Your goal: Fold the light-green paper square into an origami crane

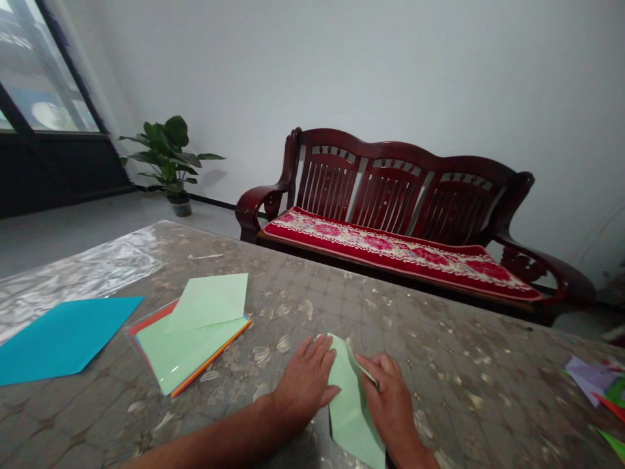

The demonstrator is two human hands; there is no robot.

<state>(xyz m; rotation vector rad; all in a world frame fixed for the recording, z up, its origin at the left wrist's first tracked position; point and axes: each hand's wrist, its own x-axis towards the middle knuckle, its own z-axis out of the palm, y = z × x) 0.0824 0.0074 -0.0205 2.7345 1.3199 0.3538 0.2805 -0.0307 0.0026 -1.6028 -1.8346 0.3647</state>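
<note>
A pale green sheet of paper (349, 397) lies folded in front of me, its right side lifted off the table. My left hand (306, 378) rests along its left edge, fingers stretched out flat, touching paper and tabletop. At the right edge, my right hand (389, 397) pinches the raised paper between thumb and fingers. To the left is a stack of coloured paper (195, 355), with green on top and orange and yellow edges showing below. Another pale green piece (212, 299) overlaps the stack's far side.
A blue sheet (63, 339) lies at the table's left. Coloured paper pieces (593, 381) sit at the far right edge. The table (293, 280) has a patterned, shiny cover. Beyond it stand a wooden bench (390, 176) with a red cushion and a potted plant (168, 156).
</note>
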